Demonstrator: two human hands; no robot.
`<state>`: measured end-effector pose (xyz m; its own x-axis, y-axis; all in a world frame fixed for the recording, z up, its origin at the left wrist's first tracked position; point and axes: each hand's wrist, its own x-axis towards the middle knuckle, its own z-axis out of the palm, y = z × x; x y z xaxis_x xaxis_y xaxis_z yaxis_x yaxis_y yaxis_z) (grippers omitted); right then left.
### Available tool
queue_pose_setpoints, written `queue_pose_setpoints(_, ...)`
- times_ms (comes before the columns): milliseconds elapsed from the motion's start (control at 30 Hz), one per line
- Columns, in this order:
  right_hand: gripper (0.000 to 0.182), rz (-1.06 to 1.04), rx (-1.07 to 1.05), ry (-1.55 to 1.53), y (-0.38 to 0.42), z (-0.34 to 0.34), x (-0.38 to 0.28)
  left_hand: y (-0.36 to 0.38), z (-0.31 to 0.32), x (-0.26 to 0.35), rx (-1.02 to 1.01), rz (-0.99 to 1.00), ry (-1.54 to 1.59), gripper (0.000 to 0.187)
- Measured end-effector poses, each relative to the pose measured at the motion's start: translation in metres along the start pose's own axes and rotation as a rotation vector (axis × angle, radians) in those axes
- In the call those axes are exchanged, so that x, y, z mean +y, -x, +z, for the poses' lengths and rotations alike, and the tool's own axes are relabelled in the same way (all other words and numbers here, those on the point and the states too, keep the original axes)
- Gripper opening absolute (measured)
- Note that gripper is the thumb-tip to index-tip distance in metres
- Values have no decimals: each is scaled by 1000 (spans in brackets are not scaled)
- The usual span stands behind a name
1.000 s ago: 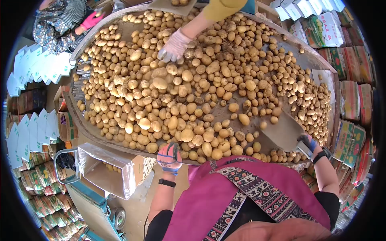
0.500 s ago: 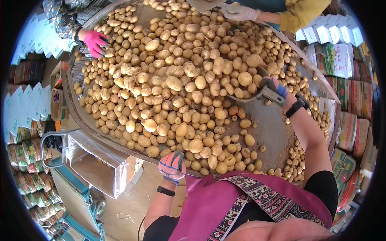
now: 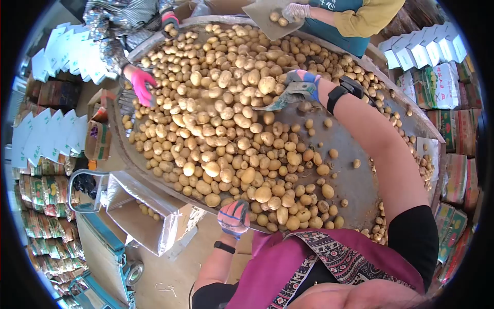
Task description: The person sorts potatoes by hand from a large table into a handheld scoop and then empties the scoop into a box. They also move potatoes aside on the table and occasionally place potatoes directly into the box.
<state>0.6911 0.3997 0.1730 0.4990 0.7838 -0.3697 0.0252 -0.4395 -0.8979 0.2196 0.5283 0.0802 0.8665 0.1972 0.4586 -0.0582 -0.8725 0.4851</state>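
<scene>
- On our left hand we wear a glove with coral-pink fingers, crossed by darker blue-grey stripes.
- Our right hand has a glove too, blue with patches of pink.
- A slim black band circles our left wrist; a wider black strap with a bulky dark case circles our right.
- We have on a black top with short sleeves.
- Over it goes our magenta garment, edged with broad dark trim in a pale and reddish ornamental pattern.
- A thin light line runs beside part of that trim.
</scene>
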Motion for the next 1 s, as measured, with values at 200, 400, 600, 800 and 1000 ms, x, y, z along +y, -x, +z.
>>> queue_pose_setpoints(200,17,87,-20,363,53,-18,9,6,1,0,12,-31,0,32)
queue_pose_setpoints(400,73,322,442,582,234,0,-1,3,-7,6,-10,-30,3,31)
queue_pose_setpoints(600,74,341,865,538,424,64,107,10,-3,1,-62,-1,-58,32)
queue_pose_setpoints(800,81,551,1443,389,549,187,276,8,-4,5,-161,-34,-105,32)
queue_pose_setpoints(1000,84,341,1848,214,493,324,343,6,-6,6,-251,-30,-90,29)
